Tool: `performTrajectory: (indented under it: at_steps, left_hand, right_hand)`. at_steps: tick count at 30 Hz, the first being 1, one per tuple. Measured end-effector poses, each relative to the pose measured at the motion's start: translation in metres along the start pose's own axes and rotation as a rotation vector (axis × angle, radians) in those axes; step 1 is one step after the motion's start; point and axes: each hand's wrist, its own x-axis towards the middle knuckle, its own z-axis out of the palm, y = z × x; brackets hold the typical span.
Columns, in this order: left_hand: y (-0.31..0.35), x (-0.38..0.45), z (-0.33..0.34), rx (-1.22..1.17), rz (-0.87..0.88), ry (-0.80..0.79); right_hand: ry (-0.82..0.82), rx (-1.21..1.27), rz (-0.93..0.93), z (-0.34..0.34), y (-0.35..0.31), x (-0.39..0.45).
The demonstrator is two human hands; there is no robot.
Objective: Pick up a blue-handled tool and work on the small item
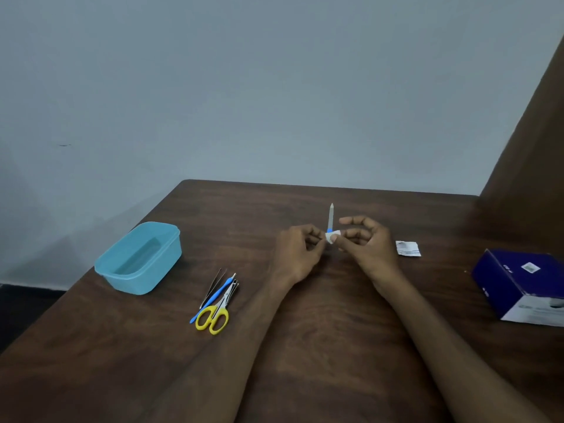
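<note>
The table (305,346) is dark wood and set against a plain wall. At 9 o'clock from the hands stands an open blue tub (139,257); it appears to hold a shallow layer of water, though this cannot be confirmed. At 3 o'clock, near the table edge, lies a blue box (518,285), contents hidden. At 7 o'clock a set of small tools lies bunched together: yellow scissors (213,317), tweezers and a blue-handled pick, grouped within reach.

The left hand (297,254), fingers curled, pinches a white pad (331,238). The right hand (370,242) pinches the file (331,218) at its blue handle, blade pointing to 12 o'clock, probably so the pad can wipe it. Just right of it lies a torn sachet (408,248), likely the pad's wrapper.
</note>
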Motion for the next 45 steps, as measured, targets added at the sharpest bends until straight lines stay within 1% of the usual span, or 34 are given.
performTrajectory:
  at_steps: [3, 6, 11, 14, 18, 23, 27, 30, 34, 35, 36, 39, 40, 42, 45]
  left_hand:
    - [0.000, 0.002, 0.000, 0.047, -0.004, -0.010]
    - [0.000, 0.003, 0.002, 0.067, 0.023, -0.053]
    - [-0.006, 0.005, 0.002, 0.035, 0.055, -0.070]
    - [-0.007, 0.005, 0.004, 0.026, 0.091, -0.081]
    - [-0.004, 0.002, 0.003, 0.057, 0.110, -0.089]
    - [-0.006, 0.003, 0.003, 0.027, 0.101, -0.082]
    - [-0.004, 0.001, 0.002, 0.077, 0.088, -0.111]
    - [0.001, -0.001, 0.001, 0.130, 0.086, -0.130]
    - [0.002, -0.001, 0.001, 0.145, 0.076, -0.134]
    - [0.002, 0.000, 0.002, 0.120, 0.069, -0.122]
    - [0.001, 0.000, 0.002, 0.087, 0.065, -0.106]
    - [0.001, 0.003, 0.002, 0.037, 0.060, -0.067]
    - [0.001, 0.004, 0.003, 0.042, 0.048, -0.061]
    - [0.000, 0.005, 0.003, 0.064, 0.017, -0.047]
    - [0.000, 0.005, 0.003, 0.107, -0.009, -0.061]
  right_hand:
    - [0.045, -0.027, 0.019, 0.003, 0.008, 0.005]
    - [0.089, -0.014, 0.032, 0.000, 0.011, 0.009]
    - [0.000, -0.013, 0.052, -0.001, 0.014, 0.011]
    - [0.024, 0.006, 0.047, -0.001, 0.015, 0.012]
    - [0.101, 0.075, 0.054, 0.000, 0.012, 0.013]
    - [0.047, 0.061, 0.052, 0.000, 0.012, 0.013]
    - [0.188, 0.126, 0.037, -0.001, 0.010, 0.015]
    - [0.302, 0.154, -0.008, -0.004, 0.008, 0.018]
    - [0.445, 0.272, -0.013, -0.009, 0.008, 0.022]
    - [0.440, 0.264, 0.003, -0.010, 0.009, 0.021]
    - [0.399, 0.238, 0.025, -0.011, 0.010, 0.020]
    - [0.163, 0.115, 0.083, -0.004, 0.008, 0.011]
    - [0.119, 0.104, 0.090, -0.001, 0.007, 0.010]
    - [0.114, 0.143, 0.104, 0.004, 0.004, 0.009]
    - [0.156, 0.213, 0.112, 0.004, 0.005, 0.011]
